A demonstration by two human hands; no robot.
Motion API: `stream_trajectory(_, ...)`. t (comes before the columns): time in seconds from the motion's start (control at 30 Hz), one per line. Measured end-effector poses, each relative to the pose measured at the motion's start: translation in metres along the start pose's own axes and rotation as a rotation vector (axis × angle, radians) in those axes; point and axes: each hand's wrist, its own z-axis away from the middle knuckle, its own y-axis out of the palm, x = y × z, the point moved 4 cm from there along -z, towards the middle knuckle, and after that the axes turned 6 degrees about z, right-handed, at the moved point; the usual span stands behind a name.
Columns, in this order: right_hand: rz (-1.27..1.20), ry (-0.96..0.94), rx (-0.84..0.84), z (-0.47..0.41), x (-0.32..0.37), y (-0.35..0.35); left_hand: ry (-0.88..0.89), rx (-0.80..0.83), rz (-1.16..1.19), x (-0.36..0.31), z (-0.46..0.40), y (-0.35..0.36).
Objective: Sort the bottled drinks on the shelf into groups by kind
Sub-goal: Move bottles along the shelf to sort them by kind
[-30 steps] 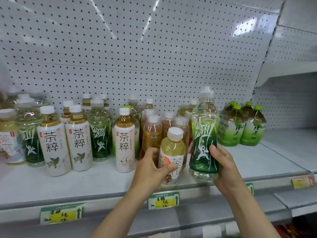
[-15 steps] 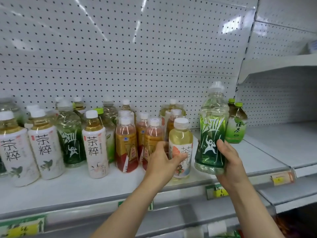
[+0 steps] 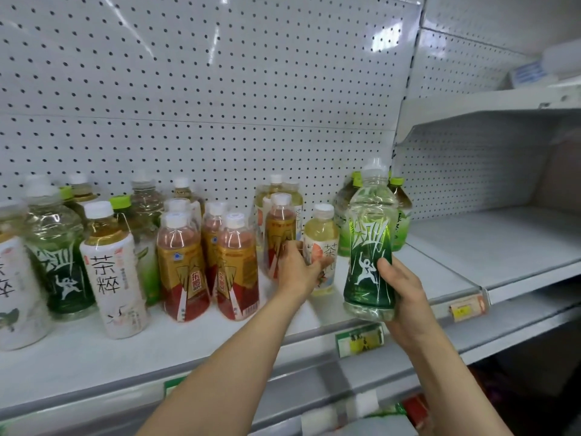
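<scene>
So the shelf (image 3: 78,357) is plain white painted metal with a pegboard back panel (image 3: 204,89) full of little round holes, and everything on it is clear plastic with screw caps.

Right hand (image 3: 405,297) is wrapped around the lower half of a tall, waisted green bottle (image 3: 369,247) with a white running-figure print and a clear cap, holding it upright just off the front edge of the shelf. Left hand (image 3: 297,269) is curled around a short, pale yellow tea bottle (image 3: 322,247) with a white cap and white label, which stands on the shelf between the red-and-gold bottles and the green one; fingers go behind it, thumb in front.

Counts, as far as I can see: five red-and-gold bottles (image 3: 184,265) clustered in the middle, one partly behind the left hand. One white-sleeved tea bottle (image 3: 114,275) fully in view, plus another cut off at the left edge. Another green figure bottle (image 3: 56,256) sits at the left. Two or three green-capped bottles (image 3: 399,212) hide behind the held one. The back row is too blurry to count.
</scene>
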Motion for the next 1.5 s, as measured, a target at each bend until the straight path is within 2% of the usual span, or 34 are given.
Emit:
stream_trajectory(0.1,0.024,0.002,0.021,0.001,-0.003,0.000,0.001,0.016,-0.006,-0.006,0.009,-0.003)
stream_trajectory(0.2,0.048,-0.016,0.065,-0.001,-0.008,0.009,0.116,-0.017,0.105,-0.024,0.038,-0.019)
stream_trajectory(0.3,0.087,-0.035,0.125,-0.004,-0.016,0.031,0.173,0.108,0.361,-0.049,0.069,-0.036)
stream_trajectory(0.37,0.127,-0.054,0.167,-0.005,-0.022,0.050,0.151,0.150,0.357,-0.054,0.077,-0.049)
stream_trajectory(0.57,0.298,-0.101,0.255,-0.005,-0.037,0.103,0.055,-0.001,0.442,-0.042,0.084,-0.108)
stream_trajectory(0.63,0.272,-0.087,0.261,-0.007,-0.041,0.116,0.054,-0.085,0.464,-0.038,0.090,-0.128)
stream_trajectory(0.73,0.193,-0.059,0.138,-0.019,-0.041,0.129,0.066,-0.194,0.489,-0.030,0.100,-0.158)
stream_trajectory(0.8,0.325,-0.022,0.080,-0.025,-0.047,0.141,0.080,-0.228,0.506,-0.026,0.105,-0.177)
stream_trajectory(0.9,0.527,0.088,0.130,-0.020,-0.071,0.172,0.083,-0.256,0.501,-0.016,0.109,-0.207)
stream_trajectory(1.03,0.716,0.076,-0.072,-0.022,-0.086,0.185,0.072,-0.316,0.438,0.004,0.120,-0.249)
stream_trajectory(1.07,0.722,0.091,-0.112,-0.020,-0.085,0.187,0.067,-0.331,0.419,0.009,0.124,-0.260)
stream_trajectory(1.13,0.576,0.139,-0.145,-0.011,-0.088,0.191,0.063,-0.362,0.408,0.019,0.131,-0.282)
stream_trajectory(1.23,0.387,0.124,-0.088,0.012,-0.083,0.213,0.057,-0.419,0.439,0.032,0.137,-0.313)
stream_trajectory(1.37,0.389,0.064,-0.008,0.034,-0.077,0.250,0.044,-0.467,0.478,0.046,0.144,-0.346)
stream_trajectory(1.5,0.469,0.049,-0.011,0.047,-0.091,0.274,0.033,-0.507,0.513,0.064,0.150,-0.381)
